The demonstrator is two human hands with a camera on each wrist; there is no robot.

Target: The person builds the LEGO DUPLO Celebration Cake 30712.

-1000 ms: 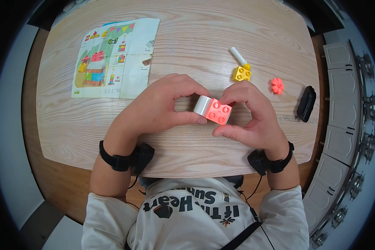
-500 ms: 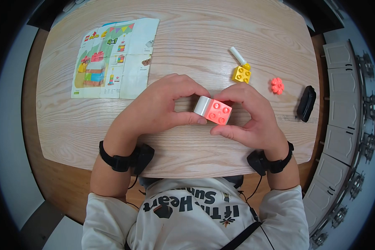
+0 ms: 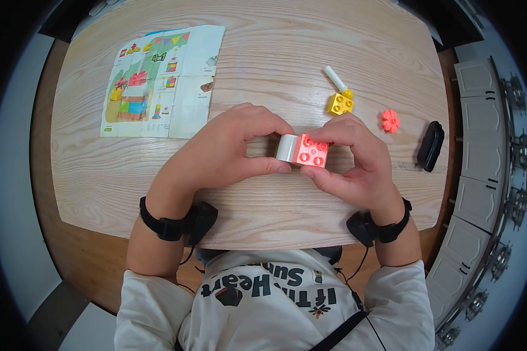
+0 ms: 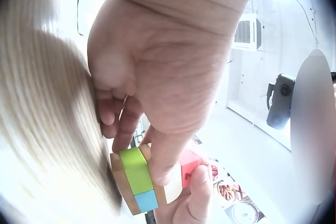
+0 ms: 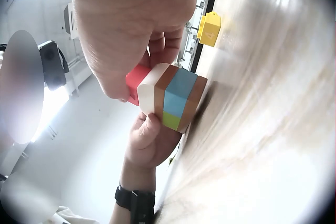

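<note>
Between both hands stands a small stack of toy building bricks. In the head view its top is a coral brick [image 3: 312, 152] with studs, beside a white brick [image 3: 286, 148]. Wrist views show brown layers, with a green brick [image 4: 137, 171] and a blue brick [image 5: 180, 91] between them. My left hand [image 3: 240, 143] grips the stack near its white layer, thumb on the near side. The right hand [image 3: 360, 155] pinches the coral brick between thumb and fingers. The stack's base is close over the table in the right wrist view.
A yellow brick [image 3: 339, 105] lies beyond the right hand, beside a white stick [image 3: 334, 77] with a small yellow end. To its right are a coral flower piece [image 3: 390, 121] and a black case [image 3: 431, 146]. An instruction leaflet [image 3: 193, 111] lies flat at the far left.
The right thumb has moved in from apart to the coral brick, which that hand now pinches. The stack has turned a little and shifted slightly right. The left hand keeps its grip.
</note>
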